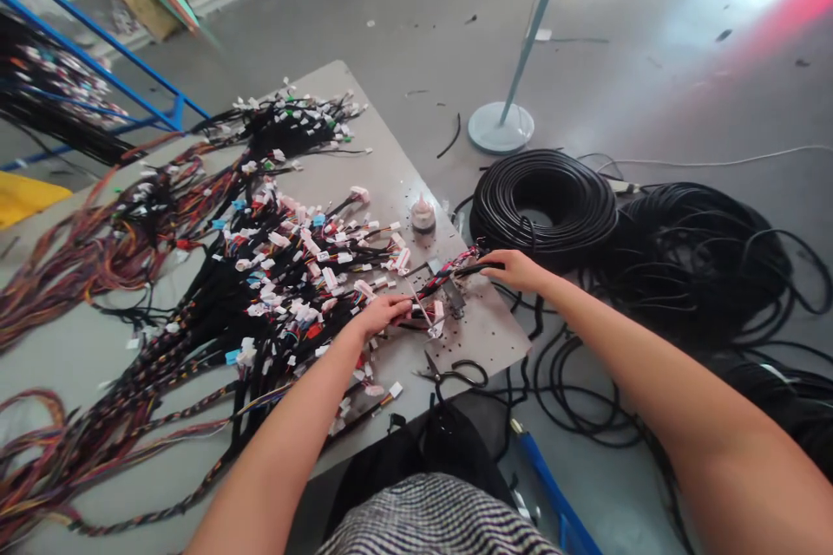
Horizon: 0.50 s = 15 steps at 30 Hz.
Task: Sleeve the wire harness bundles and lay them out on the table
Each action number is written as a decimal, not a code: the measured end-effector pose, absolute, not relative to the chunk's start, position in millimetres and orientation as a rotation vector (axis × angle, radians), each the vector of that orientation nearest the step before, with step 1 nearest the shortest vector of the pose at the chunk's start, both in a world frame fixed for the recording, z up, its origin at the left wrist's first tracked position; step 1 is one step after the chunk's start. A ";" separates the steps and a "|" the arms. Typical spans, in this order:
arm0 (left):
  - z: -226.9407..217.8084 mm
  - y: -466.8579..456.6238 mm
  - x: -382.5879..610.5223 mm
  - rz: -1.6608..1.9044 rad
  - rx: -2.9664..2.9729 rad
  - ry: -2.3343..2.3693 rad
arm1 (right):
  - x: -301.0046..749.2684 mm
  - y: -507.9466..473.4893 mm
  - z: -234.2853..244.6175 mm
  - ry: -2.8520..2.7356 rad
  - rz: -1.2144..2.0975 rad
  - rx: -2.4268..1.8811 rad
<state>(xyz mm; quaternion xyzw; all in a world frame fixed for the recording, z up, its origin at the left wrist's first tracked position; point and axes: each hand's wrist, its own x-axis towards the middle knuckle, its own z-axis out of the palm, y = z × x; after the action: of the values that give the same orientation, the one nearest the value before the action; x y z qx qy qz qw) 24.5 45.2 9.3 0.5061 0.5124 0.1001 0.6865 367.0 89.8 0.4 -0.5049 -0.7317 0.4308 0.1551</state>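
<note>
Checked garment (429, 520), black and white: worn by the person, at the lower edge of view.

Blue metal bar (553, 486): just beside the garment, right.

Scissors (478, 375), dark-handled: one pair, lying on the near edge of the bench (498, 331), blades open, touched by neither hand.

Left hand (383, 314): fingers bunched narrow at the left end of the wire bundle; exactly what they pinch is too small to tell.

Wire bundle (435, 284), black with red strands: one, spanning the space between the two hands, slanting up to the right over the bench corner. Its left part lies at the left fingertips, its right end at the right fingers.

Pale thin strip (420, 302): crosses the bundle, just beside the left fingers.

Right hand (511, 269): fingers closed on the black right end of the bundle, near the bench edge.

Bottle (423, 217), small, with pointed top: upright on the bench, beyond the bundle, apart from both hands.

Harnesses (292, 260), many, with white connectors: heaped across the bench, left of the bundle.

Black coil (543, 199), tightly wound: beyond the right hand. Looser coil (696, 260): right of it.

Stand (501, 128), round base: on the floor (403, 43).

Blue rack (97, 69): far left.
</note>
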 end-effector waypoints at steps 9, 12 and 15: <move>6.1 79.1 28.6 0.115 0.879 0.907 | 288.6 107.3 3.3 -2.646 1.258 -1.220; 0.8 80.8 34.8 0.111 0.739 0.860 | 287.3 96.0 6.9 -2.830 0.959 -1.400; 2.0 79.1 35.6 0.128 0.708 0.831 | 297.6 89.7 5.2 -2.760 0.753 -1.606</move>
<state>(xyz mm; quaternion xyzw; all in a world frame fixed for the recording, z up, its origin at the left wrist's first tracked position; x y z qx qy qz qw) 35.6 79.1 2.0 0.3367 0.3947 0.0610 0.8527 297.6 89.7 5.2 -0.4884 -0.8392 0.2289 -0.0695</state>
